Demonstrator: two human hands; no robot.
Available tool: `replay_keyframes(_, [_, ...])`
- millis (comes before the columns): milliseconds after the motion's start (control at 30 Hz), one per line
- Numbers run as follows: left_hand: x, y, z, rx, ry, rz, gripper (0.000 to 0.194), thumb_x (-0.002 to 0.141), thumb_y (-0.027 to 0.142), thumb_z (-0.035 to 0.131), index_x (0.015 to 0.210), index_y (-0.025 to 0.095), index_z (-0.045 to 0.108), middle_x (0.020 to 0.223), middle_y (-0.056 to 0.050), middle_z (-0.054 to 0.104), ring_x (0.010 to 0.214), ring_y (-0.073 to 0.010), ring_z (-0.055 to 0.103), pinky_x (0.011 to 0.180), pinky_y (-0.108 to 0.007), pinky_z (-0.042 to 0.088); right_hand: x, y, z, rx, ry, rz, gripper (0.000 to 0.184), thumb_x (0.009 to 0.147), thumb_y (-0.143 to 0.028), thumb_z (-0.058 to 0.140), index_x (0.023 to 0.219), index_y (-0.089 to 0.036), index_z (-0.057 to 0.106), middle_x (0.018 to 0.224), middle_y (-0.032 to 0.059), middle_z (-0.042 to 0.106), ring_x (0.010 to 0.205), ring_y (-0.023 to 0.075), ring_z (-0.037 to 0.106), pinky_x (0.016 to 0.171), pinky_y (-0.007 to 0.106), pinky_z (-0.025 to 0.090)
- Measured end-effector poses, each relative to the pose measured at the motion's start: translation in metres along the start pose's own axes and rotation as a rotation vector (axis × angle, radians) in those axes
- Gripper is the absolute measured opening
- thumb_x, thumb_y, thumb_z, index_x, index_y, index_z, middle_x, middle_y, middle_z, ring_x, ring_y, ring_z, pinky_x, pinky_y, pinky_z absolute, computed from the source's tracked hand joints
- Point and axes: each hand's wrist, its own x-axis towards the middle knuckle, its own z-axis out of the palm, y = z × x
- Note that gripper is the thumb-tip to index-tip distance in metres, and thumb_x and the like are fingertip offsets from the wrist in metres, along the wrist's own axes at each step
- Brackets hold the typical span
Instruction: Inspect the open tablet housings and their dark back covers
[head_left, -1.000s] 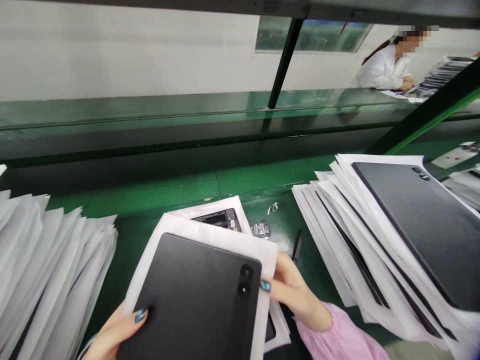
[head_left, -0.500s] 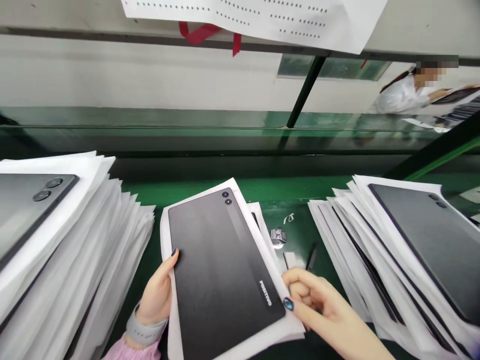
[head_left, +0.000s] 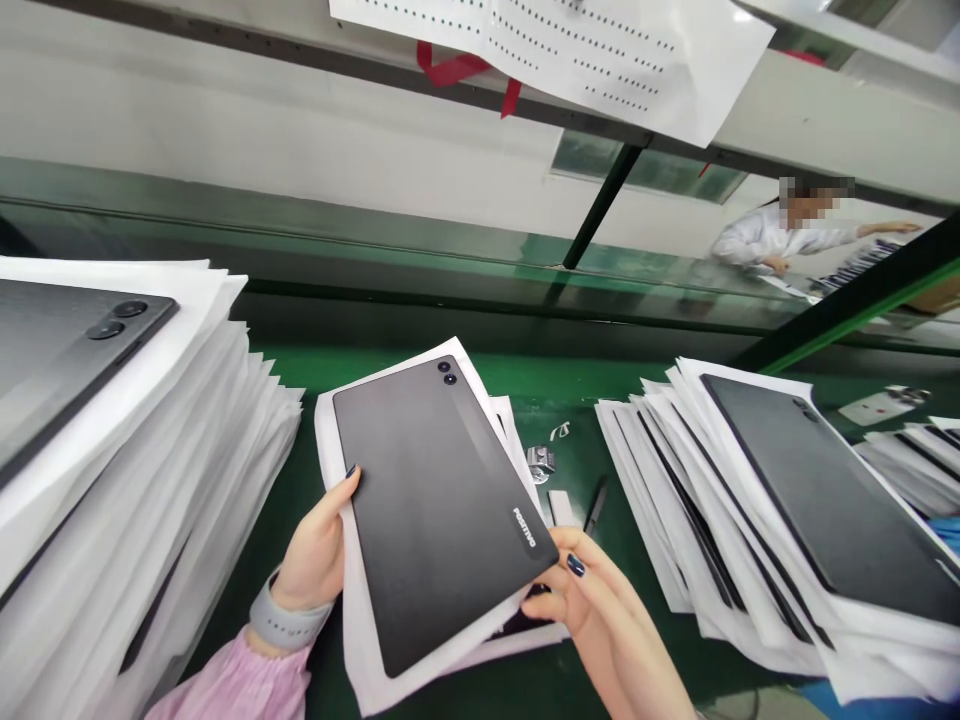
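Note:
A dark grey tablet (head_left: 442, 510) marked POSITIVO lies back side up on a white sheet (head_left: 328, 450), tilted over the table. My left hand (head_left: 315, 545) grips the left edge, thumb on top and fingers hidden underneath. At the lower right corner, my right hand (head_left: 600, 610) closes its fingers around the tablet's edge. Beneath them, another white sheet (head_left: 512, 425) and part of a dark thing show.
On the left rises a tall stack of white sheets (head_left: 202, 440); a shorter stack with a tablet (head_left: 817, 490) on top stands right. A metal piece (head_left: 541, 460), white block (head_left: 560, 508) and black pen (head_left: 596, 505) lie between. A person (head_left: 750, 240) sits beyond the frame.
My right hand has shifted from the white sheet's edge to the tablet's corner. The tablet now sits slightly higher. The view has turned, and the person in the distance has reached an arm out.

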Motion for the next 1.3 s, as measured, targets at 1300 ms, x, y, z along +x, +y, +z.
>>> replay_keyframes(1300, [0.015,-0.006,-0.015,0.151,-0.266,0.221,0.051,0.043,0.045,0.097,0.079,0.014,0.080,0.089,-0.011,0.082,0.116,-0.0417,0.067,0.107,-0.047,0.051,0.008,0.031,0.009,-0.158,0.165,0.033,0.055,0.076,-0.050,0.084,0.123,-0.025,0.070,0.093,0.0059,0.075,0.087,0.0244,0.068,0.082,0.034,0.059])
